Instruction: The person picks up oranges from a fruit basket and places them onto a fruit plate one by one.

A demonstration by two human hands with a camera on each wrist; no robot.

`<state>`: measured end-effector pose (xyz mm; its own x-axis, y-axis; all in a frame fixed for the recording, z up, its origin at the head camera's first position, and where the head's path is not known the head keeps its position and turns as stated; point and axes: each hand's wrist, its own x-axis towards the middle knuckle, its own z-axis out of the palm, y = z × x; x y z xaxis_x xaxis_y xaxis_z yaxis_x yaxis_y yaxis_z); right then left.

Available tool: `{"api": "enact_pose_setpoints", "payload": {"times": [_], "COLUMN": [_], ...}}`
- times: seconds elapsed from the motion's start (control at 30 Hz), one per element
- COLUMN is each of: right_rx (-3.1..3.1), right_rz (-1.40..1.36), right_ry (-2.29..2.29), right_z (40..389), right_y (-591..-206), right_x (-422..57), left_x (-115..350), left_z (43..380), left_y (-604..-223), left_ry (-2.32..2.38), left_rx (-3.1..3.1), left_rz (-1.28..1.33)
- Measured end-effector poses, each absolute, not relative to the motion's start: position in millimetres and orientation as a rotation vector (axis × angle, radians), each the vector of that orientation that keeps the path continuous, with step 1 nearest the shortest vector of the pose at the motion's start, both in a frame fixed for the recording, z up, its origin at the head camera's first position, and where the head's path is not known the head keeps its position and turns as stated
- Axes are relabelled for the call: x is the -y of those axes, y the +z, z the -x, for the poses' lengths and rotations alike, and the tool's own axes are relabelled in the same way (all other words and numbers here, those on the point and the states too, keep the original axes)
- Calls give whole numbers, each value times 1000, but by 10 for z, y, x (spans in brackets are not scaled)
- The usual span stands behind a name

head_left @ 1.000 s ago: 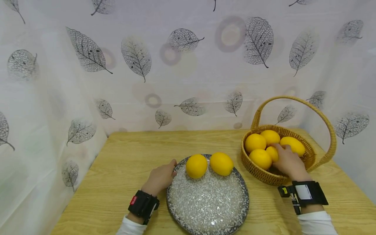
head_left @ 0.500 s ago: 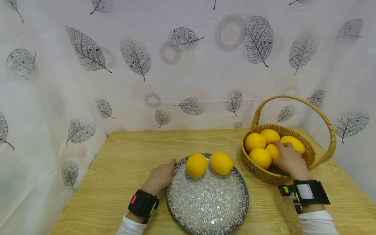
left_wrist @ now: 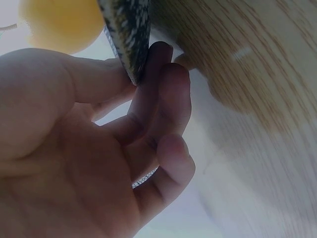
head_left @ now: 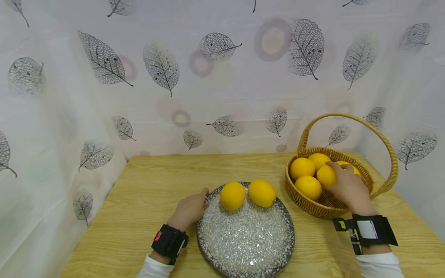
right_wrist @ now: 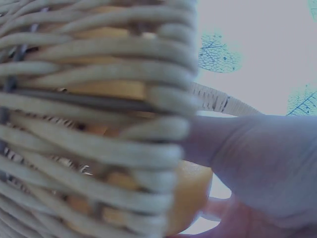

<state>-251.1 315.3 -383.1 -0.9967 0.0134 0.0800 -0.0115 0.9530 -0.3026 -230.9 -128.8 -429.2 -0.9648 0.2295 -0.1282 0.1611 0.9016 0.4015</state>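
Observation:
My left hand (head_left: 187, 211) holds the left rim of a round speckled grey plate (head_left: 248, 243) with a dark edge. In the left wrist view the thumb lies on one side of the plate rim (left_wrist: 131, 39) and fingertips on the other. Two yellow lemons, a left one (head_left: 232, 196) and a right one (head_left: 262, 193), sit at the plate's far side. Inside the wicker basket (head_left: 309, 207), my right hand (head_left: 349, 189) grips a lemon (head_left: 326, 176). The basket's weave (right_wrist: 99, 134) hides part of that lemon (right_wrist: 190, 198) in the right wrist view.
Several other lemons lie in the basket, such as one at the front (head_left: 308, 188). The basket's tall handle (head_left: 347, 116) arches over it. Everything stands on a wooden table (head_left: 156, 177). A leaf-patterned curtain (head_left: 236, 88) hangs behind and at both sides.
My right hand has risen slightly and shifted right inside the basket, and the lemon in its fingers has come up with it. The left hand and the plate have stayed in place.

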Motion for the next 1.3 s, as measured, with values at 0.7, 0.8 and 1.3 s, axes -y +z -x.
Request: {"api": "enact_pose_setpoints", "payload": {"times": [0.7, 0.8, 1.3], "right_rx": [2927, 2904, 2863], "right_rz": [9, 12, 32], "right_ry": [464, 471, 505], "right_z": [2432, 2423, 2378], "right_y": [-3674, -3653, -3540], "right_x": [-3082, -3066, -2943], "left_x": [1277, 1280, 1287], "left_z": [2295, 2295, 2311], "left_y": [-4266, -4268, -4322], "left_ry": [585, 584, 595], "left_rx": [-2896, -2896, -2896], "left_rz": [-303, -306, -307]}}
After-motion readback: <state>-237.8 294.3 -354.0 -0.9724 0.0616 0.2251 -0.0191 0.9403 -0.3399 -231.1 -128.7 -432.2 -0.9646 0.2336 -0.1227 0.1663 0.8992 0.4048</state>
